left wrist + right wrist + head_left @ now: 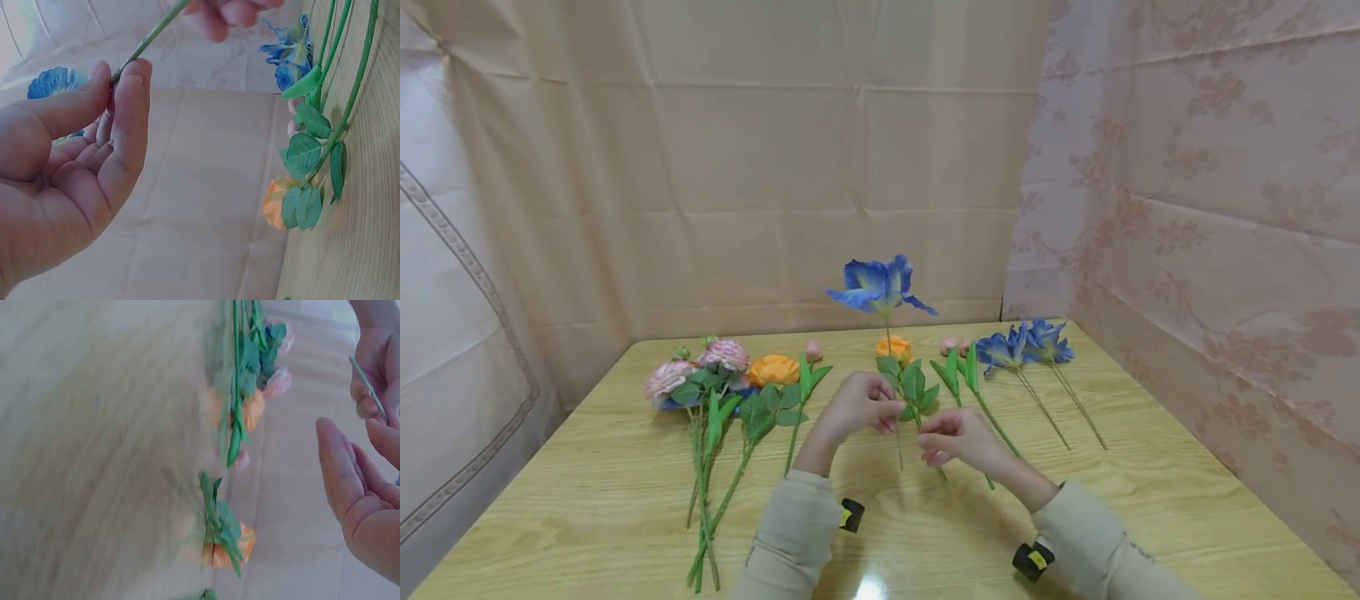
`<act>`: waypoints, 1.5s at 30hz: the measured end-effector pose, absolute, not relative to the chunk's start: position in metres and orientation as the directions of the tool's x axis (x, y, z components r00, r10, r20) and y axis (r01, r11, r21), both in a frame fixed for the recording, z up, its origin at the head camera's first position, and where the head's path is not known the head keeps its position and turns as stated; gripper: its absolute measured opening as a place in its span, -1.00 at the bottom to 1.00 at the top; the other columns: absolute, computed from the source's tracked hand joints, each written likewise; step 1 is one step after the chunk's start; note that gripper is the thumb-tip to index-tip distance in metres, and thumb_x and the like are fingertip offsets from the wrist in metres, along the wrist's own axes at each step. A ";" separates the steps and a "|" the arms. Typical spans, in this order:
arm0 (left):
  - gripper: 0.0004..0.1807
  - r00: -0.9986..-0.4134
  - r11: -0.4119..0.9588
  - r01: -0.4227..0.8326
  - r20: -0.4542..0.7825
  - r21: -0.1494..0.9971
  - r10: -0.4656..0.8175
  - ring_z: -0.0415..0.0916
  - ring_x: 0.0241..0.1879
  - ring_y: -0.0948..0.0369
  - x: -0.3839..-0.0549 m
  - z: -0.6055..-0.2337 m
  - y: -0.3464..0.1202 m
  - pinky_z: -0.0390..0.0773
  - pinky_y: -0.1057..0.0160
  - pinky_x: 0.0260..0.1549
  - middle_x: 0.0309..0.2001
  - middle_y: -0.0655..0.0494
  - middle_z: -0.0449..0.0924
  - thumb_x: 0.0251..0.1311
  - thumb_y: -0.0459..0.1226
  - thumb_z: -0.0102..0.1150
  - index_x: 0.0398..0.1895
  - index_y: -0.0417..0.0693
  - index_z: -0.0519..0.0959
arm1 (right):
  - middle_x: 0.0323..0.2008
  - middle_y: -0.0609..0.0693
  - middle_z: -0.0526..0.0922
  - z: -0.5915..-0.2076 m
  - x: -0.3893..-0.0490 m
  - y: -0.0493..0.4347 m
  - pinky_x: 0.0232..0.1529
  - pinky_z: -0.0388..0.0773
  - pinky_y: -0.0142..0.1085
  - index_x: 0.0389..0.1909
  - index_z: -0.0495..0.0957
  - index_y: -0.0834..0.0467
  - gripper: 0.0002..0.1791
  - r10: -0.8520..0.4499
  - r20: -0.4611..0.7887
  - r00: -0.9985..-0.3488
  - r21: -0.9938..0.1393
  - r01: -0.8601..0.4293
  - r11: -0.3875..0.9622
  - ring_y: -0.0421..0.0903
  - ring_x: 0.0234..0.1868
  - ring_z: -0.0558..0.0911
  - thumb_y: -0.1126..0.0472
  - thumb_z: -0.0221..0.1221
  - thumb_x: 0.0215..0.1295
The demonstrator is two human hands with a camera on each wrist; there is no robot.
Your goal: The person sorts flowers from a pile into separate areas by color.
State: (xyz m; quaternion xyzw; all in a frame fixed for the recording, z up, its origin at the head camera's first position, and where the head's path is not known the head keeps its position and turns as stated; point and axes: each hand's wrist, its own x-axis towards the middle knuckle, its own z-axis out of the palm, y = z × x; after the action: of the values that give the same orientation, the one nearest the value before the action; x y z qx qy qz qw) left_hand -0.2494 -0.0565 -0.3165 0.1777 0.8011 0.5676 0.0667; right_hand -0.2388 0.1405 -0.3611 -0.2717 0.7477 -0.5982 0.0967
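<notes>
My left hand (859, 408) pinches the thin green stem (150, 39) of an artificial blue iris (880, 286) between thumb and fingertips. The bloom stands upright above the table, and the stem's lower end hangs below the hand. To the right, my right hand (977, 442) is held near the stem with its fingers relaxed, thumb and fingers apart and nothing gripped. In the right wrist view that right hand (365, 494) shows its palm and extended fingers. Behind both hands an orange rose (893, 348) with green leaves lies on the table.
At left on the wooden table (587, 508) lies a bunch with pink peonies (727, 354), another orange rose (773, 370) and green stems. A pink tulip (813, 350) lies beside it. More tulips (950, 344) and two blue irises (1048, 340) lie at right. Curtains hang behind.
</notes>
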 end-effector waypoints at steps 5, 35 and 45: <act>-0.89 -0.916 0.284 0.223 0.100 0.933 0.389 0.51 -0.65 0.16 -0.247 -0.316 -0.054 0.56 0.09 -0.50 -0.64 -0.03 0.51 0.10 -0.43 0.14 -0.49 -0.33 0.45 | -0.41 0.37 0.56 -0.361 -0.234 0.132 -0.38 0.55 -0.09 -0.24 0.46 0.55 -0.74 -0.534 0.205 -0.820 -0.949 -0.300 0.096 -0.01 -0.45 0.63 0.37 0.11 0.19; -0.94 -0.873 0.304 0.305 0.138 0.903 0.468 0.54 -0.53 -0.06 -0.241 -0.311 -0.043 0.55 0.25 -0.58 -0.54 -0.11 0.52 0.10 -0.48 0.10 -0.40 -0.38 0.47 | -0.47 0.38 0.54 -0.367 -0.230 0.128 -0.46 0.57 -0.18 -0.39 0.43 0.57 -0.83 -0.567 0.249 -0.785 -0.947 -0.319 0.026 -0.16 -0.50 0.61 0.46 0.09 0.15; -0.95 -0.876 0.342 0.299 0.115 0.891 0.468 0.55 -0.54 0.00 -0.246 -0.319 -0.041 0.55 0.27 -0.58 -0.57 -0.01 0.51 0.11 -0.45 0.12 -0.41 -0.31 0.48 | -0.49 0.34 0.55 -0.369 -0.230 0.130 -0.47 0.57 -0.17 -0.41 0.42 0.56 -0.85 -0.563 0.230 -0.794 -0.950 -0.309 0.048 -0.15 -0.51 0.61 0.47 0.09 0.14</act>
State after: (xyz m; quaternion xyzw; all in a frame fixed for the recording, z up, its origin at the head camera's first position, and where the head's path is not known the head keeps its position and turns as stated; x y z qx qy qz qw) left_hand -0.2459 -0.0411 -0.3186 0.2354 0.8151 0.5233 0.0805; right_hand -0.2298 0.1303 -0.3695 -0.3041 0.7166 -0.6193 0.1023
